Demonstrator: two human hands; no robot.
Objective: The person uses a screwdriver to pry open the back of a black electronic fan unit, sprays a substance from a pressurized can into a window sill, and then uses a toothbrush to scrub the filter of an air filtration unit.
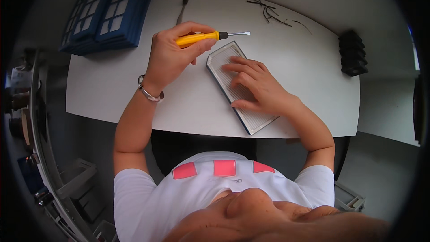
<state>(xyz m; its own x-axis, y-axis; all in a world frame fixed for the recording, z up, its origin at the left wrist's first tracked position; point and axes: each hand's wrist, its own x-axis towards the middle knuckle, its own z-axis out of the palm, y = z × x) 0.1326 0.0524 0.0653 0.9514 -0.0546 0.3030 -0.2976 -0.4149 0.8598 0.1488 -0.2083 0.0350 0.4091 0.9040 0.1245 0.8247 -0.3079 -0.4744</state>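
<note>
My left hand (177,54) is closed round the yellow handle of a screwdriver (197,38), whose metal tip points right, held over the white table above the top end of a pleated filter. That filter (264,116) is white with a dark edge and lies diagonally on the table. My right hand (257,85) rests on the filter with fingers spread and slightly bent, the thumb near its left edge. A thin tool with a dark head (184,2) lies behind my left hand.
The white table (98,94) holds stacked blue-framed filters (103,18) at back left, scattered dark strips (268,13) at the back, and stacked black pieces (351,54) at right. A metal rack with assorted items (36,139) stands beside the table at left.
</note>
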